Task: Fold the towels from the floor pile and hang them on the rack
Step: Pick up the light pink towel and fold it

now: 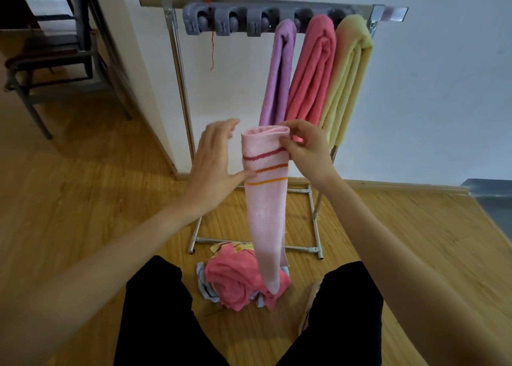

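Pink towel [266, 199]: folded long, hanging mid-frame; top fold level, tail touching pile.
Right hand [304, 144]: pinches top fold at towel's 2 o'clock.
Left hand [214, 157]: fingers spread wide, thumb touching towel's 9 o'clock edge.
Pile [235, 279]: on floor, 6 o'clock, between knees, partly hidden by towel.
Rack [177, 60]: 12 o'clock; purple, coral, yellow towels hang right; left clips free.
Chair [50, 55]: 10 o'clock, cut off by the frame.

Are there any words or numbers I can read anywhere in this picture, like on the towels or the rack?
None: no words, numbers or brand marks can be read anywhere.
The pale pink towel held by the right hand has only red and orange stripes, no letters.
The purple towel, the coral towel and the yellow towel are plain.
The grey clip bar on the rack shows no label.
The floor pile has a printed cloth, too hidden to tell.
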Action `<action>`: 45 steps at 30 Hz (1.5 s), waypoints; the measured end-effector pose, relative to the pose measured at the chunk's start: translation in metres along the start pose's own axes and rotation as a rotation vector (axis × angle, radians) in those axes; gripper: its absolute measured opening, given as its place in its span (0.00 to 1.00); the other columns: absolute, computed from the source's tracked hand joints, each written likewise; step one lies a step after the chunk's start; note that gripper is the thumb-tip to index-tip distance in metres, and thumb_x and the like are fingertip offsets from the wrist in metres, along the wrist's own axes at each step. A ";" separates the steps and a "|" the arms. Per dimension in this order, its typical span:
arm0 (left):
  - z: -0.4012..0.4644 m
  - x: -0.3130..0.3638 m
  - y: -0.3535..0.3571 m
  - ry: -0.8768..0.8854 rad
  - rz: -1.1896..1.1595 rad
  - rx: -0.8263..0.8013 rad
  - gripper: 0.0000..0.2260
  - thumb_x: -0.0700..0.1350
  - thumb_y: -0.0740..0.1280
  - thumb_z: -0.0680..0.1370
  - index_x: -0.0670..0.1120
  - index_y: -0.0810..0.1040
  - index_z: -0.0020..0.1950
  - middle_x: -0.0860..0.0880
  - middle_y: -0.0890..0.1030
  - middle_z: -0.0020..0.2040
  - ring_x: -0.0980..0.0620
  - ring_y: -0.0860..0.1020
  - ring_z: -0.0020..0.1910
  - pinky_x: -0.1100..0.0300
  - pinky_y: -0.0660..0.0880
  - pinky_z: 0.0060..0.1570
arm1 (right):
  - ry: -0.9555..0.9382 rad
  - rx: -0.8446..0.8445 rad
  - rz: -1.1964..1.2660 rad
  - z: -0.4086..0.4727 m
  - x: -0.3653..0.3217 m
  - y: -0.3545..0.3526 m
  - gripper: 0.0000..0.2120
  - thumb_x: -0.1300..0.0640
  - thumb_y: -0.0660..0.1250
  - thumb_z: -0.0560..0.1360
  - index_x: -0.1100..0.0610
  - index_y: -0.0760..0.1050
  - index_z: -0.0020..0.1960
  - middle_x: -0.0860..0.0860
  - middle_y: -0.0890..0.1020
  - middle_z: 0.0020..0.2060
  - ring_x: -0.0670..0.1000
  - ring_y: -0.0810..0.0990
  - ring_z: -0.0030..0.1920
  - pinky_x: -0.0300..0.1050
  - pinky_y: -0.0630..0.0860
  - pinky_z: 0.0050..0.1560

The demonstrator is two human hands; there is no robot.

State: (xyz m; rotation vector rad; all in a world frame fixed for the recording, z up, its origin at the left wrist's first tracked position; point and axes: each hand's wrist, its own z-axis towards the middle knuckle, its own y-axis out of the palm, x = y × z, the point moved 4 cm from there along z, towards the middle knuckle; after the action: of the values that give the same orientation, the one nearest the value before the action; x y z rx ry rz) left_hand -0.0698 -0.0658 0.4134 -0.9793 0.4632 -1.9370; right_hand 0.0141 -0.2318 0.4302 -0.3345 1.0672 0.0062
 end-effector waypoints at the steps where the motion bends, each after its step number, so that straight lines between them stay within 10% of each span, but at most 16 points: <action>1: -0.009 -0.013 0.011 -0.098 -0.055 -0.070 0.40 0.49 0.79 0.65 0.43 0.64 0.71 0.46 0.70 0.64 0.54 0.70 0.60 0.62 0.69 0.58 | 0.021 0.009 0.014 0.000 0.001 0.000 0.10 0.70 0.64 0.73 0.60 0.79 0.50 0.46 0.81 0.38 0.49 0.79 0.43 0.52 0.81 0.46; 7: -0.062 -0.072 0.079 -0.494 -0.438 -0.458 0.25 0.43 0.79 0.65 0.49 0.78 0.60 0.52 0.82 0.52 0.53 0.79 0.52 0.56 0.77 0.52 | 0.147 0.045 0.175 -0.005 0.003 0.005 0.11 0.70 0.63 0.74 0.57 0.79 0.48 0.54 0.81 0.41 0.52 0.79 0.42 0.59 0.82 0.44; 15: -0.094 -0.092 0.123 -0.716 -0.523 -0.607 0.16 0.43 0.77 0.69 0.41 0.81 0.54 0.49 0.83 0.48 0.51 0.81 0.49 0.66 0.78 0.45 | 0.193 0.057 0.378 -0.008 -0.009 0.000 0.08 0.69 0.63 0.76 0.64 0.77 0.53 0.51 0.79 0.37 0.48 0.77 0.35 0.38 0.76 0.34; 24: -0.106 -0.114 0.121 -0.886 -0.550 -0.559 0.08 0.48 0.72 0.73 0.47 0.79 0.49 0.53 0.81 0.45 0.56 0.79 0.47 0.66 0.77 0.41 | 0.426 0.470 0.394 -0.014 0.043 -0.030 0.08 0.68 0.60 0.76 0.63 0.73 0.53 0.54 0.76 0.41 0.53 0.78 0.44 0.48 0.81 0.45; 27: -0.091 -0.128 0.107 -0.864 -0.541 -0.478 0.05 0.52 0.72 0.73 0.53 0.80 0.46 0.52 0.83 0.47 0.52 0.79 0.52 0.55 0.77 0.54 | 0.596 0.443 0.313 -0.029 0.085 -0.032 0.10 0.69 0.57 0.74 0.61 0.66 0.54 0.56 0.74 0.47 0.53 0.78 0.47 0.50 0.80 0.48; 32: -0.029 -0.107 0.079 -0.632 -0.625 -0.416 0.04 0.45 0.71 0.75 0.46 0.83 0.46 0.50 0.83 0.45 0.53 0.80 0.48 0.61 0.74 0.49 | 0.858 0.152 0.058 -0.069 0.162 -0.016 0.16 0.70 0.61 0.71 0.65 0.66 0.58 0.59 0.75 0.51 0.56 0.80 0.50 0.47 0.82 0.40; 40: 0.037 -0.037 0.038 -0.180 -0.472 -0.869 0.13 0.45 0.72 0.74 0.34 0.79 0.44 0.45 0.75 0.37 0.54 0.72 0.37 0.65 0.68 0.35 | 0.903 -0.572 -0.396 -0.097 0.179 0.008 0.25 0.63 0.66 0.74 0.62 0.62 0.68 0.57 0.72 0.56 0.53 0.75 0.52 0.43 0.76 0.48; 42: 0.042 -0.026 0.034 -0.153 -0.457 -0.940 0.13 0.44 0.72 0.75 0.33 0.78 0.44 0.44 0.74 0.36 0.52 0.71 0.37 0.63 0.67 0.35 | 0.673 -0.495 -0.539 -0.079 0.162 0.010 0.23 0.58 0.63 0.77 0.61 0.63 0.70 0.58 0.70 0.65 0.56 0.72 0.63 0.48 0.72 0.60; 45: 0.042 -0.014 0.034 -0.137 -0.429 -1.008 0.09 0.43 0.71 0.75 0.38 0.79 0.39 0.48 0.73 0.34 0.55 0.71 0.35 0.66 0.66 0.33 | 0.473 -0.238 -0.016 -0.058 0.121 0.019 0.13 0.60 0.56 0.81 0.59 0.72 0.63 0.55 0.78 0.60 0.55 0.75 0.63 0.49 0.70 0.63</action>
State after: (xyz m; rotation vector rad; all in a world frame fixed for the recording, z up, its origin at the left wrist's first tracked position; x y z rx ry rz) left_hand -0.0138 -0.0695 0.4112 -1.9538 1.2970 -1.9607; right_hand 0.0203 -0.2487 0.2957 -0.5777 1.5370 0.0417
